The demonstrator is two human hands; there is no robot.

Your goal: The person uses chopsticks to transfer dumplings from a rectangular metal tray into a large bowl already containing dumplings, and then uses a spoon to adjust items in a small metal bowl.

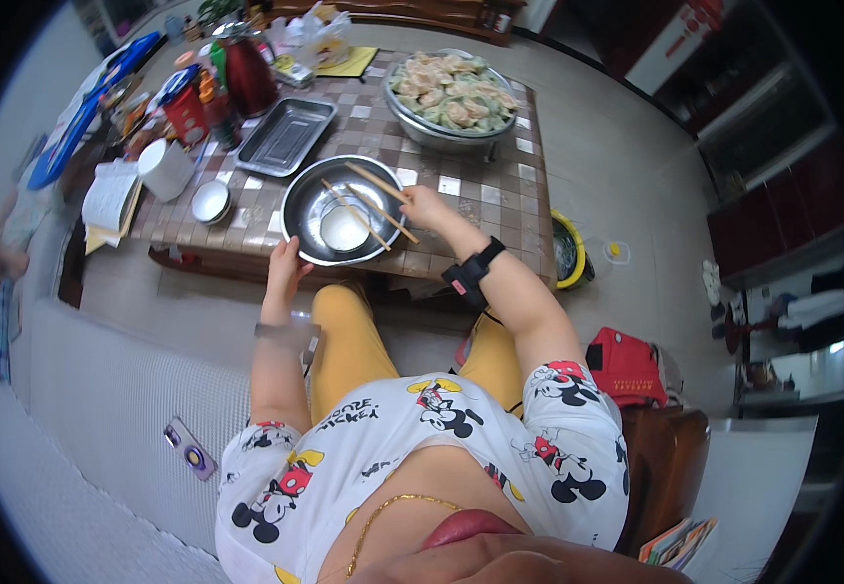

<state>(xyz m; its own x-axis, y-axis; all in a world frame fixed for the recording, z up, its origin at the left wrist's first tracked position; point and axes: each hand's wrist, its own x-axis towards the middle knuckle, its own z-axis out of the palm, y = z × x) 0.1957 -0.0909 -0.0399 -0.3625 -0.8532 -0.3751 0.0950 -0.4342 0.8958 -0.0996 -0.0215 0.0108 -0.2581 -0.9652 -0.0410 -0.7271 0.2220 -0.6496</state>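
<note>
A wide stainless steel bowl (305, 201) stands at the near edge of the table, with a small amount of white stuff (344, 228) at its bottom; whether that is powder or liquid I cannot tell. My left hand (287, 269) grips the bowl's near left rim. At the right rim, my right hand (426, 207) holds wooden chopsticks (372, 178). Another pair of chopsticks (356, 216) appears to lie across the bowl, slanting down to the right. Left of the bowl is a small stack of white bowls (211, 201). Behind it lies an empty rectangular metal tray (286, 137).
A metal basin heaped with dumplings (455, 95) stands at the table's far right. On the left are a white paper roll (163, 169), an open notebook (109, 198), bottles and a red vacuum flask (247, 73). A yellow-rimmed bin (575, 252) stands right of the table.
</note>
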